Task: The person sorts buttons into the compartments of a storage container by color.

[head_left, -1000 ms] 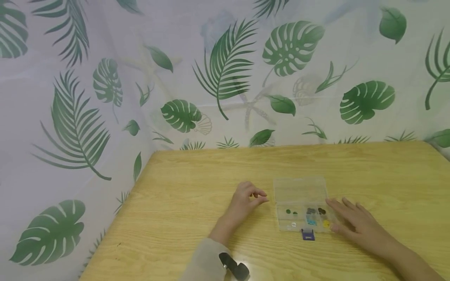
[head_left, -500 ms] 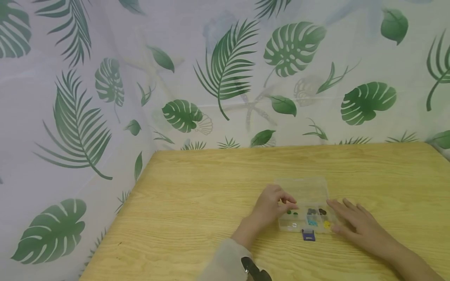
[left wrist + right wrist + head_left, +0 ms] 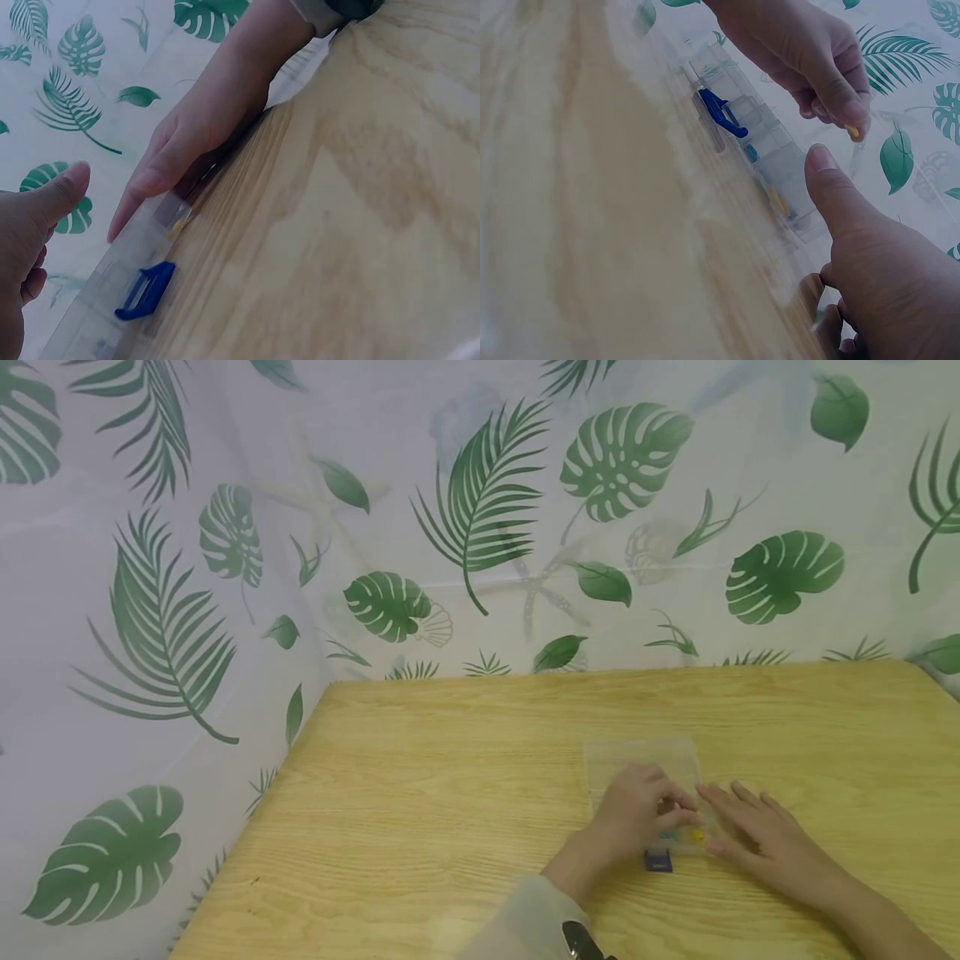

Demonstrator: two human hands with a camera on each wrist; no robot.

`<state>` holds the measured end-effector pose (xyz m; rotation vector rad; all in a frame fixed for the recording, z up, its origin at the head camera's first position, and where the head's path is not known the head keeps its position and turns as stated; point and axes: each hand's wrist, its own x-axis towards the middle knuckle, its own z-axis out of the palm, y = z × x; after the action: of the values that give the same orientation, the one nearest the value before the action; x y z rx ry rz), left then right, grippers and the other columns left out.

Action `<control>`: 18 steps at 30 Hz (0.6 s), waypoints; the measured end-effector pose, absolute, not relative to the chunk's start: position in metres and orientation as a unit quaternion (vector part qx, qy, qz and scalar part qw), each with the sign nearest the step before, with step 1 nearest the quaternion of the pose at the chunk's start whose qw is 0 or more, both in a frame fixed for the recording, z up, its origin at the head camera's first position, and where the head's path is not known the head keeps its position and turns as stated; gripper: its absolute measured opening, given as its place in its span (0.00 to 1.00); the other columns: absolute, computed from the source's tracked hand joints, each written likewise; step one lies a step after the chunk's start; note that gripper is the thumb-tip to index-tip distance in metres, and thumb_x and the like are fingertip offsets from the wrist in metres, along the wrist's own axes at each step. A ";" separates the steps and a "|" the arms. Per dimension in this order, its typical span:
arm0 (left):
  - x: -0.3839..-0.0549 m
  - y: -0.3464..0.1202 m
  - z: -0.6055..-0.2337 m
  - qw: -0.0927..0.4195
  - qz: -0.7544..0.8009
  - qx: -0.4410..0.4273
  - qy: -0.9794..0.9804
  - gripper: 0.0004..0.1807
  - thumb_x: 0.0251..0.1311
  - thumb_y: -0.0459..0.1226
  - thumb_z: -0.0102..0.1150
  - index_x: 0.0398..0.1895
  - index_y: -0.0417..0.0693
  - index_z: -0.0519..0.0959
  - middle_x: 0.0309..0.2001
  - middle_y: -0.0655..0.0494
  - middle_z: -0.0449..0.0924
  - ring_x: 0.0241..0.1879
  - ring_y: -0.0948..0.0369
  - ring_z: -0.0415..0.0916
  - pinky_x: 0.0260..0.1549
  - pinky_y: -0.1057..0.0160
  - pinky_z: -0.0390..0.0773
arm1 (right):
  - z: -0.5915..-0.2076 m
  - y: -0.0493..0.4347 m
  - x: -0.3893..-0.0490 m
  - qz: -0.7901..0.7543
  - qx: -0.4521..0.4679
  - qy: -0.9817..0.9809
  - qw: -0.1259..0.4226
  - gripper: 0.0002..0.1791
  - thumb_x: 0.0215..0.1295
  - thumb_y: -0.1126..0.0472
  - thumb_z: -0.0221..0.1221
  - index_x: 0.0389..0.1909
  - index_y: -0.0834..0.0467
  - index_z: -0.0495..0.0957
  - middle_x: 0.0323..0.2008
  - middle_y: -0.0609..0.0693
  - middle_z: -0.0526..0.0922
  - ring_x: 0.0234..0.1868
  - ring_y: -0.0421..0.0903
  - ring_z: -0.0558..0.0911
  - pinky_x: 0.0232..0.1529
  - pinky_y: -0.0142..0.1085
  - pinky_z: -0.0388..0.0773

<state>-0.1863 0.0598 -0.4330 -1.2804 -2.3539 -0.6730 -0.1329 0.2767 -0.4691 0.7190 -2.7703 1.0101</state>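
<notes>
A clear plastic compartment box (image 3: 611,760) stands on the table, lid swung up at the back. Over its right half, my left hand (image 3: 633,806) pinches a small yellow-orange piece (image 3: 853,133) between thumb and fingertip; its exact kind is too small to tell. My right hand (image 3: 768,839) rests against the box's right side, fingers outstretched and thumb near the front corner. Yellow pieces (image 3: 698,836) lie in the front right compartment, with blue pieces (image 3: 751,153) in another. A blue latch (image 3: 146,291) sticks out at the front. My left hand hides the other compartments from the head view.
The box stands on a wood-grain table (image 3: 420,777). Behind and to the left hangs a pale curtain (image 3: 300,485) printed with green leaves. A dark strap (image 3: 581,939) sits on the left sleeve.
My left hand has moved right, from the table left of the box, across the left compartments to above the right ones. The right hand and the box have stayed put.
</notes>
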 end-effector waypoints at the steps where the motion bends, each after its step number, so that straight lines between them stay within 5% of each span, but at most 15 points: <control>1: -0.185 0.062 -0.433 0.192 -0.235 -0.459 -0.835 0.10 0.50 0.49 0.67 0.32 0.56 0.86 0.27 0.67 0.78 0.28 0.73 0.66 0.34 0.83 0.60 | -0.469 0.277 -0.133 0.333 0.237 -0.911 0.055 0.35 0.65 0.59 0.58 0.71 0.53 0.57 0.65 0.65 0.65 0.65 0.75 0.54 0.67 0.62 0.30; 11: -0.181 0.070 -0.437 0.212 -0.167 -0.450 -0.852 0.11 0.54 0.53 0.62 0.35 0.62 0.85 0.31 0.73 0.77 0.31 0.76 0.65 0.34 0.83 0.60 | -0.469 0.278 -0.133 0.325 0.236 -0.914 0.063 0.35 0.64 0.58 0.58 0.71 0.53 0.58 0.64 0.64 0.67 0.66 0.74 0.55 0.69 0.58 0.30; 18: -0.179 0.070 -0.442 0.197 -0.154 -0.440 -0.863 0.13 0.54 0.55 0.60 0.37 0.63 0.84 0.33 0.73 0.76 0.34 0.75 0.66 0.37 0.83 0.60 | -0.470 0.277 -0.134 0.333 0.245 -0.908 0.067 0.35 0.63 0.60 0.59 0.70 0.54 0.59 0.63 0.67 0.67 0.63 0.77 0.56 0.66 0.64 0.32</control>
<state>-0.1793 0.0696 -0.4419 -1.2309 -2.4148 -0.4321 -0.1339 0.2775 -0.4699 0.7376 -2.7372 1.0053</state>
